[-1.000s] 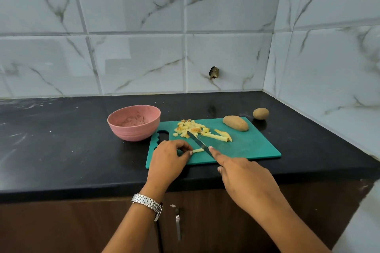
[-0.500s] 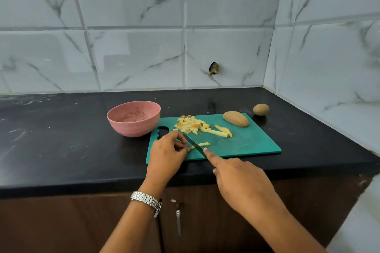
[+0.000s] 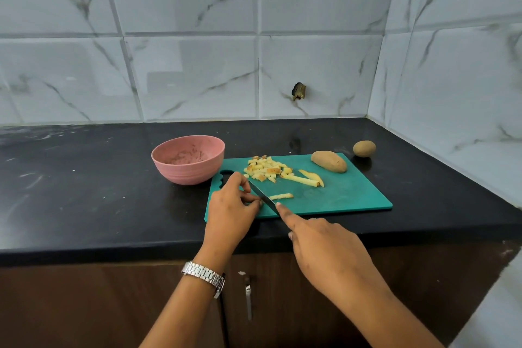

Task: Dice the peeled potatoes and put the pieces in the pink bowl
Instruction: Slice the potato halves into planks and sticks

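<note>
Since the earlier frames the potato strip [image 3: 281, 196] had slid clear of the fingers and lay just right of the knife [image 3: 262, 196] on the green cutting board [image 3: 339, 200]. The left hand [image 3: 230, 206] pinched a small piece beside the blade; the right hand [image 3: 324, 254] gripped the knife, forefinger along its spine. Diced pieces [image 3: 264, 168] sat beyond, near the pink bowl [image 3: 187, 159].

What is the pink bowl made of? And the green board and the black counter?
The pink bowl looks like matte plastic, maybe a fibre mix: dull surface, faint ridges outside. The green cutting board seems thin plastic, with a moulded handle hole and flat, even colour. The black counter looks like polished stone, with a soft sheen and pale streaks.
</note>
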